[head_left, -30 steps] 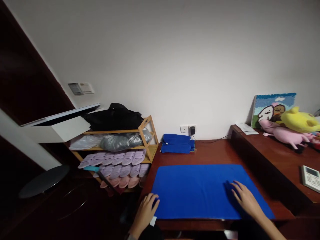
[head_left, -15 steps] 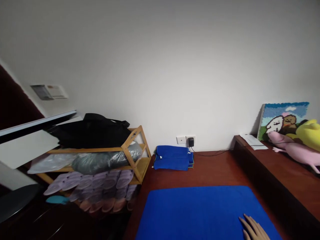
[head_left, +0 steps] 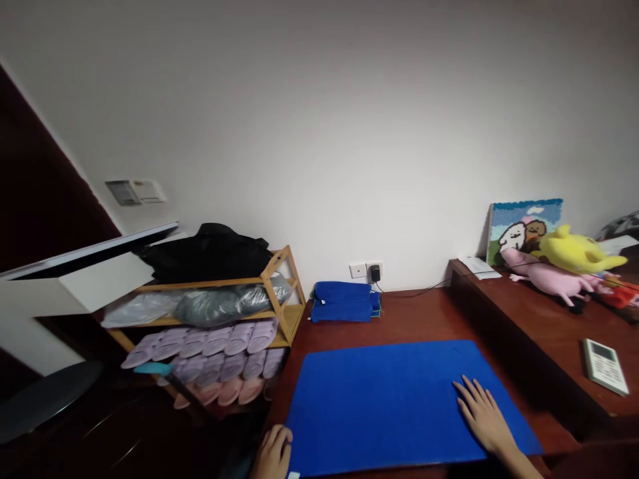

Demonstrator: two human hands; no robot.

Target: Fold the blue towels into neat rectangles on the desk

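Note:
A blue cloth [head_left: 384, 406] lies spread flat on the reddish-brown table [head_left: 414, 319]. My left hand [head_left: 273, 454] is at its near left edge, fingers curled and pressed together on the cloth's border, beside a small white tag. On the right part of the cloth rests my right hand [head_left: 483, 414], palm down with fingers spread, holding nothing. Farther back, near the wall, sits a folded blue cloth [head_left: 344, 301].
On the left stands a wooden rack [head_left: 279, 299] with slippers [head_left: 217, 339] and a black bag [head_left: 212, 253]. A raised ledge on the right bears plush toys [head_left: 574, 249], a picture [head_left: 524, 226] and a remote [head_left: 605, 366]. A black plug [head_left: 374, 272] is in the wall.
The view has shifted right and down. My left hand has come into view at the cloth's left edge. More of my right hand shows, now lying flat on the cloth.

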